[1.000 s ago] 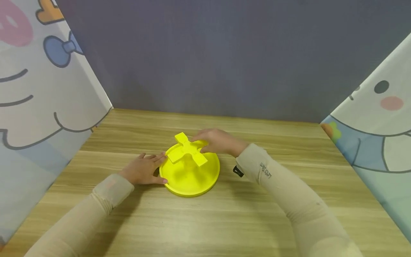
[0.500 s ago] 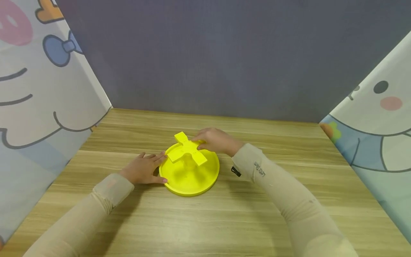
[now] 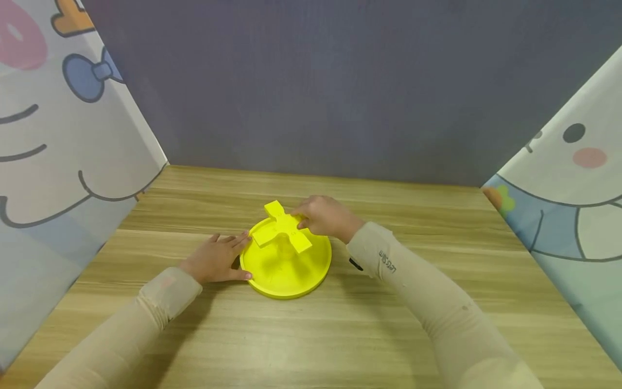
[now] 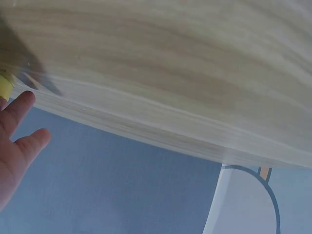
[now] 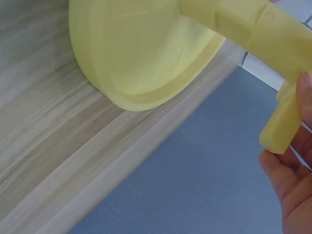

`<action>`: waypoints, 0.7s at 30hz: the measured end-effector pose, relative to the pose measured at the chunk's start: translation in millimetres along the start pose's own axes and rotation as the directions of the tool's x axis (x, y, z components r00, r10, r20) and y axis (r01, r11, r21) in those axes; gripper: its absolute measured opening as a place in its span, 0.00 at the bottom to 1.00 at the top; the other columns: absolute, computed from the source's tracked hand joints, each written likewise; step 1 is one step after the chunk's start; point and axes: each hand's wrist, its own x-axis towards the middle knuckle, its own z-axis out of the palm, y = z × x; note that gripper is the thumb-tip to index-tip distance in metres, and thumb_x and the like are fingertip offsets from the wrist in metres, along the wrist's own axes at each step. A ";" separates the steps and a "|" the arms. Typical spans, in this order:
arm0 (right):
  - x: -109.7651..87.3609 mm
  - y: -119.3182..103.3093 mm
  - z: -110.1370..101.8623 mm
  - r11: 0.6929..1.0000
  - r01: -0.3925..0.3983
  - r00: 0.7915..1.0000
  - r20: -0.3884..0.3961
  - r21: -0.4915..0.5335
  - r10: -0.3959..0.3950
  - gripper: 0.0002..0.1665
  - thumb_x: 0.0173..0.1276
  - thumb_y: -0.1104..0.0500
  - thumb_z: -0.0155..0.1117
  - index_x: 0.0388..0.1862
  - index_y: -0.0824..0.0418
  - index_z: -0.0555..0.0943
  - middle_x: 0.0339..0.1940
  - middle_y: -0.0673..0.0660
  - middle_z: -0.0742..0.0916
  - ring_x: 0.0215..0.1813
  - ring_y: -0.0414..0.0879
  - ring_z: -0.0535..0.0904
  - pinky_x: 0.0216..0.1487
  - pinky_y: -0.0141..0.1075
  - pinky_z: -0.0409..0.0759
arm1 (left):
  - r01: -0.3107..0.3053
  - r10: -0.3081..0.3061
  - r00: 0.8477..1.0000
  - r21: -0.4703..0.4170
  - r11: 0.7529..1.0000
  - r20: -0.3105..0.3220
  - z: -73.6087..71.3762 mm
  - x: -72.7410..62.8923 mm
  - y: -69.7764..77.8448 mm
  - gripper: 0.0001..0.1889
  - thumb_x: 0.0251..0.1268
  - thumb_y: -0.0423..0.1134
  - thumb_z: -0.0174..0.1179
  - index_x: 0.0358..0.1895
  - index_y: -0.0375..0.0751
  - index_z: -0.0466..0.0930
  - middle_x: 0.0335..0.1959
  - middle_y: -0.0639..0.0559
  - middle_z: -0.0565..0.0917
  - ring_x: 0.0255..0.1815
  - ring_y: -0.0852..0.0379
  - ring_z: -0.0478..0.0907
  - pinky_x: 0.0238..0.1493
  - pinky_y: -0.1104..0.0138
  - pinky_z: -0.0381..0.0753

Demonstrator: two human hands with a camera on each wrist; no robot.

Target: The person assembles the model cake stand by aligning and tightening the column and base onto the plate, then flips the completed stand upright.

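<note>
A yellow round tray-like base sits on the table, with a short post rising from its middle. On top of the post is a yellow cross-shaped piece. My left hand lies at the base's left rim, fingers and thumb extended and spread along the edge. My right hand pinches the cross's far-right arm. In the right wrist view that hand has its thumb on one face of the arm and fingers behind it. Only a sliver of yellow shows beside my left fingers in the left wrist view.
The wooden table ends at a dark grey upright panel at the back. Cartoon-printed panels stand at the left and right. A small black item shows under the right cuff.
My right thumb and fingers have curled in more around the cross's arm, and the right forearm has shifted slightly left. The left hand and the base stay in place.
</note>
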 end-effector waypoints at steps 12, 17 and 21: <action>-2.1 1.4 -2.9 0.989 -0.111 0.992 0.068 0.095 0.104 0.24 0.64 0.60 0.67 0.60 0.62 0.79 0.56 0.58 0.83 0.58 0.51 0.77 0.60 0.41 0.74 | 0.034 -0.032 0.998 -0.026 0.999 0.056 -10.7 1.3 1.4 0.47 0.59 0.67 0.55 0.70 0.30 0.61 0.71 0.36 0.63 0.64 0.34 0.67 0.60 0.35 0.61; -13.1 13.3 -19.9 0.952 -0.200 0.979 0.088 0.230 0.185 0.31 0.64 0.64 0.66 0.67 0.60 0.72 0.67 0.60 0.74 0.68 0.54 0.67 0.68 0.47 0.65 | 0.096 -0.095 0.995 -0.244 0.965 0.017 -27.9 4.1 -5.6 0.43 0.66 0.60 0.54 0.71 0.29 0.56 0.69 0.31 0.63 0.65 0.31 0.64 0.61 0.37 0.62; -28.0 24.9 -29.3 0.898 -0.289 0.954 0.024 0.331 0.298 0.32 0.66 0.63 0.64 0.69 0.62 0.69 0.67 0.62 0.74 0.65 0.57 0.70 0.64 0.50 0.68 | 0.204 -0.229 0.973 -0.583 0.787 0.031 -44.5 0.6 -8.6 0.41 0.72 0.57 0.48 0.74 0.29 0.46 0.72 0.29 0.54 0.68 0.28 0.57 0.63 0.38 0.60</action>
